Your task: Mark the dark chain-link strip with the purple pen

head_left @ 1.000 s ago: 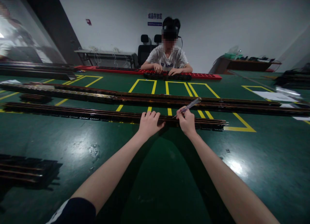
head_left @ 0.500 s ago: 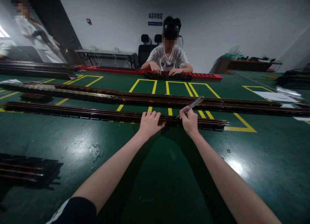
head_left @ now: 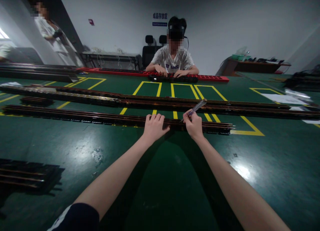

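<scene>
Near strip (head_left: 75, 115), long and dark with copper-coloured rods along it, lies flat across the green bench (head_left: 275, 157), nearest the worker's body of the long ones. Hands apart, both at the strip, right of its middle. Left hand (head_left: 154, 128): fingers together over the strip, thumb out to the side, not wrapped round anything I can see. Right hand (head_left: 193, 124): clamped on a slim clear-handled tool (head_left: 199, 106), tilted, thin tip down at the strip; can't tell if it touches. Long dark bundle (head_left: 150, 101) just behind, roughly parallel. Short dark piece (head_left: 22, 176) at bench left, near side. Across the bench: seated person (head_left: 175, 58), hands at a red frame (head_left: 212, 78). White sheets (head_left: 282, 98) far right.
</scene>
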Motion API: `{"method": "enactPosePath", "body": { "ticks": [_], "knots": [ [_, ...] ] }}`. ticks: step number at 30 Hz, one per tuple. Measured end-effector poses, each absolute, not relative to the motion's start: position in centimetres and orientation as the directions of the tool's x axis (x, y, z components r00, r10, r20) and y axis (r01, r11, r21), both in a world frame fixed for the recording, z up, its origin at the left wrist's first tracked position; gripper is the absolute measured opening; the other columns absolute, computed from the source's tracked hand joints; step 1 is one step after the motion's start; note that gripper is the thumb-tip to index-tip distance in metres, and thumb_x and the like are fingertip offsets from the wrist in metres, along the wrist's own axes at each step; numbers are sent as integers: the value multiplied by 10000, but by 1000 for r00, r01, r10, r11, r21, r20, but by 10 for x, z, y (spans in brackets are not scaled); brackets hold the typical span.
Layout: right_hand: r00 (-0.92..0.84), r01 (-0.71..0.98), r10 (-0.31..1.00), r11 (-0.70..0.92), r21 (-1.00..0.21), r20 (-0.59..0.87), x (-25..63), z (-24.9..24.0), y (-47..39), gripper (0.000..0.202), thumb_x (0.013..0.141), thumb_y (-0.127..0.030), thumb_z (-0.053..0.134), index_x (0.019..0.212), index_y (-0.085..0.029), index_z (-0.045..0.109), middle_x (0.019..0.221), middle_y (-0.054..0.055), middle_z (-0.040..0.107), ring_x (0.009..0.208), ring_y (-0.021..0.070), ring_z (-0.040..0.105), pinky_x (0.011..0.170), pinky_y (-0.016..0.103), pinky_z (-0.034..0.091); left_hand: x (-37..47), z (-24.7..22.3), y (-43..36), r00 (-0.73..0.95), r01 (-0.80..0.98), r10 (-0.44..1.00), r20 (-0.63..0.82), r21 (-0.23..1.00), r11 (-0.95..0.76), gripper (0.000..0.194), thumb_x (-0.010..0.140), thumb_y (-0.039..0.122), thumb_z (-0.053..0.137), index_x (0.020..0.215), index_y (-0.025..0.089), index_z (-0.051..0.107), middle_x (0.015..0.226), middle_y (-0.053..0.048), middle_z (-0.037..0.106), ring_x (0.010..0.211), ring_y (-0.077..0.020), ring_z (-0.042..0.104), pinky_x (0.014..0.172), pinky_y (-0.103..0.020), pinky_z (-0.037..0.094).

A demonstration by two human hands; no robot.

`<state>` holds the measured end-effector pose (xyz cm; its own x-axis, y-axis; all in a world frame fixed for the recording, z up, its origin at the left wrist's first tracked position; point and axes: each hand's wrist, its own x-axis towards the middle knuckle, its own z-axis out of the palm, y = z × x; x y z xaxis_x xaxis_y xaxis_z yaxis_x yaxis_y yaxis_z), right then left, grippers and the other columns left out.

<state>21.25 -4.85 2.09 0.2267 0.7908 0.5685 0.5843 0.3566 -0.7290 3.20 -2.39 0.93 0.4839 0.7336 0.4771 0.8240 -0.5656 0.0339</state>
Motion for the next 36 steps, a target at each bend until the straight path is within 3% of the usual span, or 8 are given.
{"method": "enactPosePath", "body": {
  "ticks": [18, 27, 36],
  "knots": [
    [170, 587, 816, 367, -722, 553, 208, 23, -50, 306, 862, -495, 488, 739, -215, 501, 586, 38, 610, 546, 198, 588, 552, 312, 453, 31, 9, -25, 524, 794, 717, 460, 40, -607, 353, 861, 216, 454, 1179, 183, 604, 1178, -116, 644, 1097, -285, 564, 978, -492, 374],
    [151, 603, 815, 372, -706, 559, 207, 25, -50, 186, 832, -372, 515, 728, -219, 495, 574, 40, 625, 531, 201, 607, 584, 318, 475, 32, 12, -26, 530, 801, 731, 430, 29, -598, 388, 840, 142, 440, 1196, 170, 592, 1207, -116, 639, 1125, -274, 553, 987, -475, 362],
    [145, 593, 821, 375, -713, 553, 205, 25, -50, 236, 844, -425, 512, 734, -217, 500, 579, 42, 624, 534, 203, 604, 567, 322, 476, 29, 10, -23, 544, 784, 716, 437, 41, -620, 411, 820, 120, 456, 1206, 158, 593, 1206, -119, 646, 1135, -265, 568, 998, -478, 386]
  ]
}}
